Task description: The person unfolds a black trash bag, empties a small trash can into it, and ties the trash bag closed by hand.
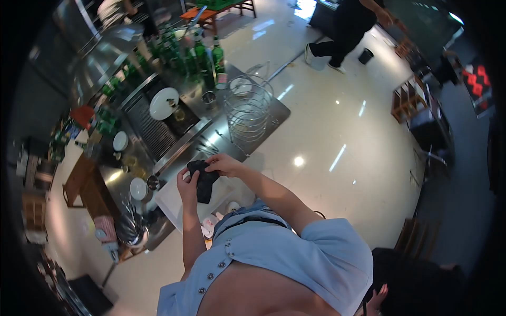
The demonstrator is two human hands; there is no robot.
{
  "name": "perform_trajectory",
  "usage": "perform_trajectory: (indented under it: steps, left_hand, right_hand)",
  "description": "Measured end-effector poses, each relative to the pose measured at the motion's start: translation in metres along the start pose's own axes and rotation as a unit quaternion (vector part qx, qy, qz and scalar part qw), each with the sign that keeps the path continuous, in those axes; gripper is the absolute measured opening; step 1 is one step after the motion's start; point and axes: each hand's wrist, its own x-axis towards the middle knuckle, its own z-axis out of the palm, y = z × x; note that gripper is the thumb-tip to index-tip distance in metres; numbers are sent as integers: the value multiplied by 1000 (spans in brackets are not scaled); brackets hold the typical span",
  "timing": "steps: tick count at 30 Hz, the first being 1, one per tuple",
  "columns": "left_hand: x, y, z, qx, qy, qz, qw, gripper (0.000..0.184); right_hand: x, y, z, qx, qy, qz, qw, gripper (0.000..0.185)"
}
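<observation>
My left hand [186, 183] and my right hand [222, 164] pinch the upper part of a limp, black, cloth-like item [205, 188], one at each side. Its lower end hangs loose in front of my waist; whether it is a glove or a folded cloth I cannot make out. Beneath it is a whitish, translucent tub [169, 201], partly hidden by my hands and forearms. Just beyond the hands lies the edge of a metal table [182, 164], with several small dark objects [208, 146] on it.
A coiled wire rack [246, 118] stands at the table's right end. Several green bottles [200, 52] crowd the far side, near a white plate [164, 103] and a grill grate [153, 131]. A person in black [350, 26] is across the floor, near a dark bin [365, 56].
</observation>
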Motion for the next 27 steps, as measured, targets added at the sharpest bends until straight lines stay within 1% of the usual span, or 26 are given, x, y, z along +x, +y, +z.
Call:
perform_trajectory:
  steps: [2, 3, 5, 6, 7, 9, 10, 11, 12, 13, 15, 17, 18, 20, 21, 22, 23, 24, 25, 26, 27]
  left_hand:
    - [2, 2, 4, 94, -3, 6, 996, 27]
    - [8, -4, 2, 100, -19, 5, 995, 27]
    - [21, -18, 1, 247, -24, 119, 961, 17]
    - [20, -17, 7, 249, -24, 152, 956, 22]
    - [19, -14, 10, 249, -36, 153, 956, 22]
    - [18, -9, 14, 245, -8, 86, 966, 24]
    - [23, -12, 10, 201, -20, 39, 979, 28]
    - [23, -15, 9, 203, -27, 37, 978, 28]
    - [14, -1, 15, 67, -33, -35, 997, 30]
    - [9, 6, 19, -69, -36, -108, 991, 32]
    - [17, 1, 14, -68, -49, -123, 989, 35]
    - [23, -7, 11, -144, -46, -99, 984, 36]
    - [20, -4, 13, -144, -42, -100, 984, 36]
    - [17, 0, 17, -116, -6, -96, 989, 37]
    - [15, -1, 19, -104, -22, -91, 990, 38]
    - [16, -4, 22, -94, -36, -85, 991, 39]
    - [21, -14, 23, -99, -73, -98, 988, 36]
    - [30, -28, 25, -101, -135, -135, 976, 35]
    - [18, -19, 39, -46, -105, -106, 988, 37]
    - [28, -25, 33, 32, -108, -83, 990, 34]
    - [43, -48, 23, 72, -92, 12, 993, 28]
  right_hand:
    - [-3, 0, -3, -25, 43, 11, 999, 33]
    - [-3, 1, -4, -16, 55, 4, 998, 33]
    - [-7, -1, -5, -59, 93, -9, 994, 29]
    - [-12, -5, -5, -39, 74, -15, 996, 26]
    - [-12, -3, -7, -34, 85, -20, 996, 26]
    - [-10, -2, -10, -39, 49, -57, 996, 24]
    - [-10, -2, -11, -21, 53, -51, 997, 23]
    - [-10, -2, -13, -17, 59, -53, 997, 23]
    - [-10, -3, -15, -27, 65, -53, 996, 22]
    - [-11, -5, -17, -37, 69, -53, 995, 22]
    - [-12, -6, -17, -41, 83, -52, 994, 22]
    - [-13, -7, -16, -48, 121, -76, 989, 20]
    - [-15, -7, -16, -48, 119, -73, 989, 20]
    - [-16, -9, -16, -15, 181, -39, 983, 21]
    - [-19, -11, -16, -20, 171, -31, 985, 21]
    - [-23, -16, -15, 30, 118, 38, 992, 23]
    - [-22, -16, -8, 77, 63, 110, 989, 27]
    - [-6, 3, -14, 42, 19, 91, 995, 31]
    - [-2, 10, -14, -48, 36, 56, 997, 35]
    - [2, 16, -16, -73, 54, 38, 995, 37]
    - [4, 18, -17, -97, 71, 15, 993, 39]
